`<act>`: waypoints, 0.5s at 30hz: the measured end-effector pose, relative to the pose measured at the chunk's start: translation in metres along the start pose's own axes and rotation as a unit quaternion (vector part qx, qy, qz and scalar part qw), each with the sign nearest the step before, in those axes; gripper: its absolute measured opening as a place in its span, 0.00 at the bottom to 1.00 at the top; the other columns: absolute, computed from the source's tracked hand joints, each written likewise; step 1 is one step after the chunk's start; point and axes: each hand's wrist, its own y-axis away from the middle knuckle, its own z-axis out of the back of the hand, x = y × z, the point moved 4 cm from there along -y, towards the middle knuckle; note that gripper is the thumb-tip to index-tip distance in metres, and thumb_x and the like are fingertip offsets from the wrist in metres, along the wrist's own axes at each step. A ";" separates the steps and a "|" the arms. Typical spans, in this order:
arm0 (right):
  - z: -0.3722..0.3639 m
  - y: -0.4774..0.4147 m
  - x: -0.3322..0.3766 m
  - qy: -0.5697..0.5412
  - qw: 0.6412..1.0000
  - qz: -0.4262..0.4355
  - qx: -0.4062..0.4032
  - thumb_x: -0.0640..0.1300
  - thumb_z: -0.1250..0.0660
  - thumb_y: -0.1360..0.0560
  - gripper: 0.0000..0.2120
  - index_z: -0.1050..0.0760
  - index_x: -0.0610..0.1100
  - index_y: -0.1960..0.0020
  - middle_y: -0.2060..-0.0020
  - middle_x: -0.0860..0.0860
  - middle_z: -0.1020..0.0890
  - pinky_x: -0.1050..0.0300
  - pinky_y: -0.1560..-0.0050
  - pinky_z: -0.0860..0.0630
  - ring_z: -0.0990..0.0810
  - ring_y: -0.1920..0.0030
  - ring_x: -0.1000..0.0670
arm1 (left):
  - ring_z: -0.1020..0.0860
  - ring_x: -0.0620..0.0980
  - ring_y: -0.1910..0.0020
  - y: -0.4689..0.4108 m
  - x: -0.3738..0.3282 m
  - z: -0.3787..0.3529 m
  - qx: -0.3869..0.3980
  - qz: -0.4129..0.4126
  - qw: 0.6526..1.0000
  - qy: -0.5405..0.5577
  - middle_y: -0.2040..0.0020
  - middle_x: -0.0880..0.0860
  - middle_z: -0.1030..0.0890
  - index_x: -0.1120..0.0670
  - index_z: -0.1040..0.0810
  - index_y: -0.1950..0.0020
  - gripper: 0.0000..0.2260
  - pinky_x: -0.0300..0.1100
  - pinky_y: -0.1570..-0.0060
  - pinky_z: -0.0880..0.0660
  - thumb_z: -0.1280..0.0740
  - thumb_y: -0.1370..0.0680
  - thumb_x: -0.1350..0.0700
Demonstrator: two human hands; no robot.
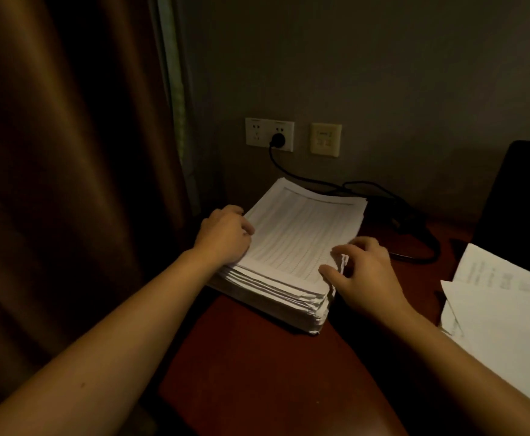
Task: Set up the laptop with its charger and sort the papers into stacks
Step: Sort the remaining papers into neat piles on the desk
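Note:
A thick stack of printed papers (292, 247) lies on the dark red table (257, 372) near the wall. My left hand (226, 236) grips the stack's left edge, fingers curled over the top sheets. My right hand (364, 272) holds the stack's right near corner, thumb on the top sheet and fingers curled round the side. A black charger plug (277, 140) sits in the white wall socket (270, 134); its cable (392, 212) runs along the table behind the stack. The dark laptop lid (521, 196) stands at the right edge.
Loose white sheets (502, 313) lie on the table at the right. A brown curtain (68, 152) hangs at the left, close to the table's edge. A second beige wall plate (326, 139) is mounted beside the socket.

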 end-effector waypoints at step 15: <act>0.054 0.015 -0.033 0.123 0.984 0.088 0.095 0.58 0.36 0.22 0.20 0.25 0.52 0.33 0.31 0.51 0.26 0.42 0.26 0.38 0.35 0.25 0.46 | 0.29 0.56 0.32 0.032 -0.107 -0.013 0.147 -0.089 0.978 -0.118 0.30 0.52 0.26 0.46 0.29 0.27 0.23 0.56 0.33 0.34 0.37 0.20 0.41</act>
